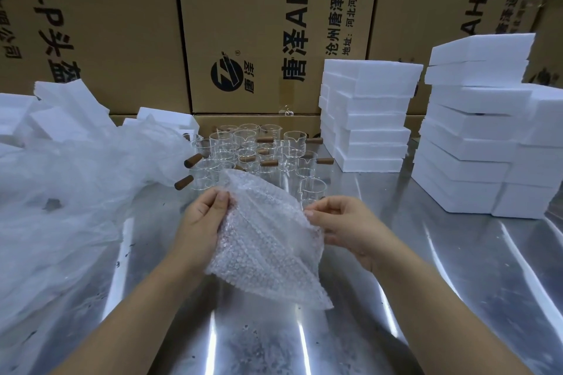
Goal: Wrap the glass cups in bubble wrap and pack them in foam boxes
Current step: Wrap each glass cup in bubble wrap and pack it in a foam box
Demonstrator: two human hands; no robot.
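A sheet of bubble wrap [265,237] hangs above the steel table between both hands. My left hand [201,219] pinches its upper left edge with thumb and fingers. My right hand [344,225] pinches its right edge. Behind the sheet stand several clear glass cups [253,149] with spouts and short wooden handles, grouped in the middle of the table. One cup [312,189] stands nearest, just behind the wrap. White foam boxes [365,119] are stacked to the right of the cups, and a taller foam stack [475,137] stands further right.
A large loose heap of clear plastic film [70,189] covers the left of the steel table [426,268], with foam pieces [61,103] behind it. Big cardboard cartons [259,24] wall off the back.
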